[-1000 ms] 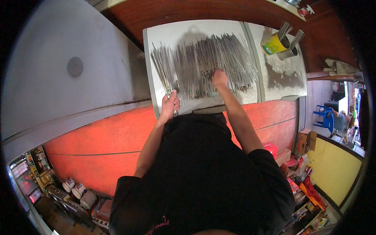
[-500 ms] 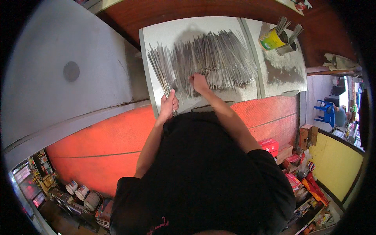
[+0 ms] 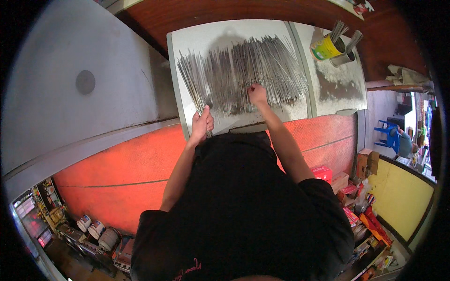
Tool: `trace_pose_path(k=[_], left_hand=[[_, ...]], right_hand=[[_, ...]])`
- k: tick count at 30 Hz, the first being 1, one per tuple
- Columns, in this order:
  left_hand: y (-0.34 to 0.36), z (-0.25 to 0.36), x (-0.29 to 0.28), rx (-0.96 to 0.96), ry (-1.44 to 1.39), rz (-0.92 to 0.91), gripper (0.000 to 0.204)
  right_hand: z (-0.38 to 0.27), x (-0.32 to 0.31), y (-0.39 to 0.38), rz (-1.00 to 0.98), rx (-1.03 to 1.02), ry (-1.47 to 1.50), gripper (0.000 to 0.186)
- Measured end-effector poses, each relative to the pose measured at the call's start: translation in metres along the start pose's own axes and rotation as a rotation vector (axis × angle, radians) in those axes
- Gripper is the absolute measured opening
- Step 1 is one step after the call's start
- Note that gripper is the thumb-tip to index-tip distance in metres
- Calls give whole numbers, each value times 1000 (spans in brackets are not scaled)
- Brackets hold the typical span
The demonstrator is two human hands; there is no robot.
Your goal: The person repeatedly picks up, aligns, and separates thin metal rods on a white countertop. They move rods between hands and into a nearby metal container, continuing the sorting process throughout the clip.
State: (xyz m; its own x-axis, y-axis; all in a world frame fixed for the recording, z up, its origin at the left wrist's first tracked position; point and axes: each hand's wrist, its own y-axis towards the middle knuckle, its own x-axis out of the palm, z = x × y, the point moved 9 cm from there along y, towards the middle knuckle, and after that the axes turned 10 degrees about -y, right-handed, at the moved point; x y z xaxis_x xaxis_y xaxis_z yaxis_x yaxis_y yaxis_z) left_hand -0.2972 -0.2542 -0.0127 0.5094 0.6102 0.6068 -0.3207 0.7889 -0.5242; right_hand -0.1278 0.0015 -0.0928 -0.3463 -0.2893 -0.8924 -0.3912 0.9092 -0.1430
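A wide layer of thin metal skewers lies on a white, stained lid. My left hand grips a bundle of skewers near their lower ends at the lid's left side. My right hand is closed with fingertips down among the loose skewers near the middle; what it pinches, if anything, is too small to make out. On the right panel of the lid stand a yellow can and a grey metal container, both holding more skewers.
A large grey surface is at left, dark wood behind the lid, an orange surface below. Boxes and clutter fill the lower right. A person is by a blue plastic chair at far right.
My right hand moved left across the skewers half a second ago, then came back rightward toward the middle. My left hand keeps its grip in nearly the same place.
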Motion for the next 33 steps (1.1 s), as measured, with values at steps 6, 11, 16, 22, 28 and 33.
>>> trace_pose_path(k=[6,11,16,22,28,33], left_hand=[[0,2,1,16,10,-9,48],[-3,2,2,-3,11,20,48],[-12,-19,0,-73,53,13,46],[-17,-27,-4,-110,81,22,42],[-22,-14,7,15,202,2,40],[-12,0,16,36,256,40,35]], right_hand=[[15,-6,-7,-72,64,-24,29],[-13,-26,-27,-188,99,-127,32],[0,-12,-23,-222,165,-168,32],[11,-1,-9,-196,37,-116,28],[8,1,-6,-180,-73,-116,27],[11,-4,-8,31,-97,-23,28]])
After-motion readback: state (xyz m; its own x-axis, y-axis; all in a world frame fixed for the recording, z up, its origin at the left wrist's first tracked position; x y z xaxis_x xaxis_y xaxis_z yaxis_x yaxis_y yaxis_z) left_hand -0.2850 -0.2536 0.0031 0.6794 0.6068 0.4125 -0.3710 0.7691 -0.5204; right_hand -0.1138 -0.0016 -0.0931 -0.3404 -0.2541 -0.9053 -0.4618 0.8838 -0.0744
